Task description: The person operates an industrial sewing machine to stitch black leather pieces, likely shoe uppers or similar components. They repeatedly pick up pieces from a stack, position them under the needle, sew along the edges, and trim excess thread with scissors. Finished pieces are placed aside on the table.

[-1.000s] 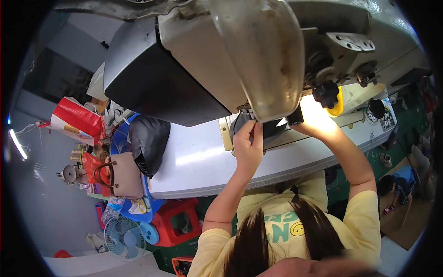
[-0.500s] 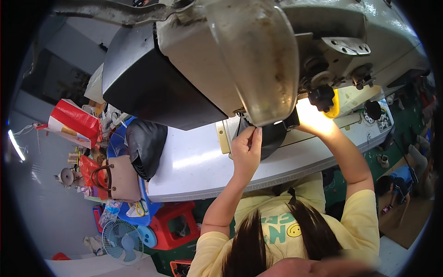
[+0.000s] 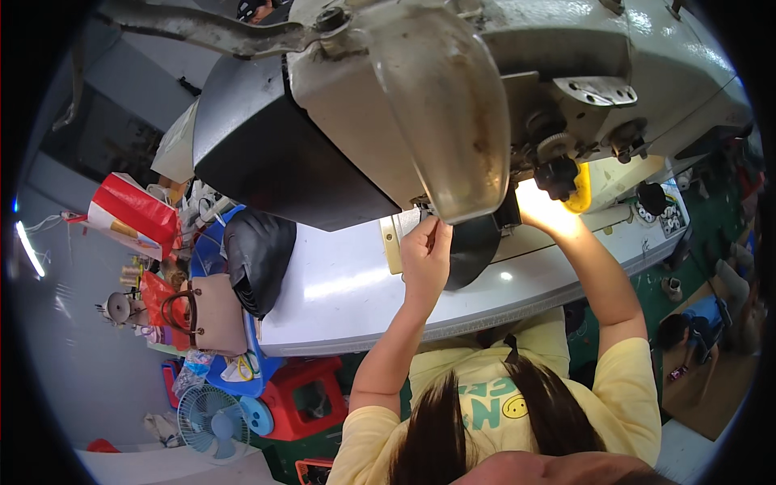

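Observation:
A large sewing machine (image 3: 356, 129) hangs over the white table, and a dark, smooth piece of material (image 3: 474, 252) lies beneath its head. My left hand (image 3: 427, 255) is closed in a pinch at the left of this piece, thumb against fingertips, close under the clear guard (image 3: 453, 121). What the pinch holds is too small to make out. On the other side of the guard, my right hand (image 3: 537, 208) reaches under the machine arm into a bright lamp glow. Glare and machine parts hide its fingers.
A black bundle (image 3: 260, 257) sits at the table's left end beside a blue bin. Further left are a beige handbag (image 3: 218, 314), a red stool (image 3: 303, 400) and a blue fan (image 3: 214, 422). Bobbins (image 3: 669, 214) lie at the right end. Another person (image 3: 697, 323) is low down at far right.
My left hand has shifted slightly left and its fingers have drawn closer together. More of the dark piece shows beside it. The whole view has tilted a little; my right hand stays under the lamp.

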Action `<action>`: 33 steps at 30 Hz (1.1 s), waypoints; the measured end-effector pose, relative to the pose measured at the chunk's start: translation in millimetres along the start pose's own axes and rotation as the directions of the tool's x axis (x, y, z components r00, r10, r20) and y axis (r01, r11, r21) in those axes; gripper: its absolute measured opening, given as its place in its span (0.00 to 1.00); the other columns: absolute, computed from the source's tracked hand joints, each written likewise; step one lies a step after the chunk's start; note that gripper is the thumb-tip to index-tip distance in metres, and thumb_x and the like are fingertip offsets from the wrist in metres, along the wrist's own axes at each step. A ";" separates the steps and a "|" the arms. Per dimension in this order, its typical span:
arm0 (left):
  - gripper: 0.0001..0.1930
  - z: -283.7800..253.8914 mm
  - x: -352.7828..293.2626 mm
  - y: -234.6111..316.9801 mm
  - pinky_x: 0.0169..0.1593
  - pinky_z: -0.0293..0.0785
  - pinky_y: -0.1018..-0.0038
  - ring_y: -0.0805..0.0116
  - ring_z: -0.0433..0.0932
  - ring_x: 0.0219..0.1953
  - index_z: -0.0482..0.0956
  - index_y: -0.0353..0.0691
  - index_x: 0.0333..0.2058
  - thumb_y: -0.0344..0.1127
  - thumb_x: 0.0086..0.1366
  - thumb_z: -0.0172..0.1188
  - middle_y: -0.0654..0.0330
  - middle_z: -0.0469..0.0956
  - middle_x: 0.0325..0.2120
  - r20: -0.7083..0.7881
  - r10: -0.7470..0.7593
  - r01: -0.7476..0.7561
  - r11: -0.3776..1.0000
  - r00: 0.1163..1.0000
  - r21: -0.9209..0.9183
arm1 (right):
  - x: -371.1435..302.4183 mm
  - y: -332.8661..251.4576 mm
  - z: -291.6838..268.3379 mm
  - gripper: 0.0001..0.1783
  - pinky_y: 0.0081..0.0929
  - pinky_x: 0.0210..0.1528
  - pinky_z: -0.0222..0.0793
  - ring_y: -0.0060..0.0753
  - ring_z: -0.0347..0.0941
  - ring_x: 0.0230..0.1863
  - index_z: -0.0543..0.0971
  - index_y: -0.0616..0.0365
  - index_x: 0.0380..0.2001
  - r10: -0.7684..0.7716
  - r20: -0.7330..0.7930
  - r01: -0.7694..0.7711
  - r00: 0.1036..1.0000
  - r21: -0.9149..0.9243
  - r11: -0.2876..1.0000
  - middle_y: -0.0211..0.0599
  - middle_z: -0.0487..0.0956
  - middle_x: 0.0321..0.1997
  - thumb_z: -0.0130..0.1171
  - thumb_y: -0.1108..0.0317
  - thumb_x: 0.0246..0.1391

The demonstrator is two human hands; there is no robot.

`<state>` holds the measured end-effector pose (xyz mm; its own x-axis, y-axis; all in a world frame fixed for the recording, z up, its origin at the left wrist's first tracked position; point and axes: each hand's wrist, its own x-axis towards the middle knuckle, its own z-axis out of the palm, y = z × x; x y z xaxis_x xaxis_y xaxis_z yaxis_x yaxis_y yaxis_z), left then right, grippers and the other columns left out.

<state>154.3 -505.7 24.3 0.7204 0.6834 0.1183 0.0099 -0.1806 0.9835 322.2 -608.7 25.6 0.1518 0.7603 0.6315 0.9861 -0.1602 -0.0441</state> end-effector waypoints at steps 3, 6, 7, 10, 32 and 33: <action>0.15 -0.6 -1.7 -2.9 0.19 0.52 0.80 0.81 0.57 0.15 0.68 0.36 0.17 0.35 0.61 0.53 0.70 0.59 0.10 -0.021 0.109 -0.105 0.984 0.994 0.144 | -5.4 1.4 22.2 0.05 0.36 0.16 0.58 0.44 0.65 0.12 0.71 0.53 0.18 0.138 -0.139 -0.132 0.981 0.052 0.990 0.38 0.64 0.08 0.55 0.65 0.37; 0.06 -2.1 -1.4 2.5 0.33 0.61 0.68 0.61 0.63 0.29 0.70 0.34 0.20 0.26 0.53 0.57 0.58 0.65 0.22 0.007 0.608 -0.509 0.658 0.794 0.555 | -37.1 17.8 75.4 0.10 0.40 0.26 0.58 0.47 0.62 0.19 0.71 0.56 0.14 0.225 -0.427 -0.234 0.876 0.032 0.972 0.42 0.66 0.16 0.59 0.64 0.37; 0.05 -4.4 -3.1 3.3 0.35 0.61 0.66 0.58 0.64 0.31 0.71 0.35 0.21 0.27 0.51 0.58 0.57 0.66 0.27 0.020 0.631 -0.523 0.625 0.776 0.580 | -39.8 3.6 68.1 0.08 0.35 0.27 0.59 0.42 0.62 0.20 0.71 0.59 0.19 0.346 -0.416 -0.271 0.841 0.230 0.935 0.39 0.66 0.18 0.58 0.67 0.41; 0.05 -12.1 3.0 2.1 0.38 0.63 0.66 0.55 0.67 0.35 0.72 0.35 0.23 0.26 0.48 0.60 0.55 0.69 0.31 0.090 0.657 -0.598 0.611 0.749 0.518 | -58.1 -27.8 62.6 0.08 0.21 0.26 0.60 0.26 0.62 0.23 0.73 0.65 0.27 0.640 -0.376 -0.189 0.670 0.747 0.637 0.33 0.68 0.21 0.53 0.69 0.52; 0.03 -61.3 4.8 15.2 0.32 0.65 0.72 0.61 0.70 0.28 0.72 0.31 0.23 0.24 0.53 0.55 0.55 0.71 0.23 -0.009 0.681 -0.680 0.731 0.732 0.054 | -125.4 -40.3 83.3 0.05 0.26 0.22 0.59 0.36 0.62 0.16 0.69 0.65 0.20 0.639 0.101 -0.614 0.762 0.426 0.665 0.41 0.67 0.15 0.49 0.84 0.36; 0.04 -72.3 1.1 22.3 0.32 0.66 0.72 0.61 0.70 0.28 0.72 0.31 0.23 0.25 0.54 0.54 0.55 0.71 0.23 -0.002 0.694 -0.693 0.719 0.720 -0.049 | -123.3 -40.6 82.7 0.06 0.27 0.22 0.60 0.38 0.64 0.17 0.70 0.65 0.21 0.641 0.103 -0.617 0.761 0.423 0.664 0.42 0.68 0.16 0.49 0.84 0.36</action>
<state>105.2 -457.8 56.3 0.5241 0.3683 0.7679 -0.5263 -0.5688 0.6320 269.0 -644.0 -114.6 0.7546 0.5404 0.3722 0.5894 -0.3088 -0.7465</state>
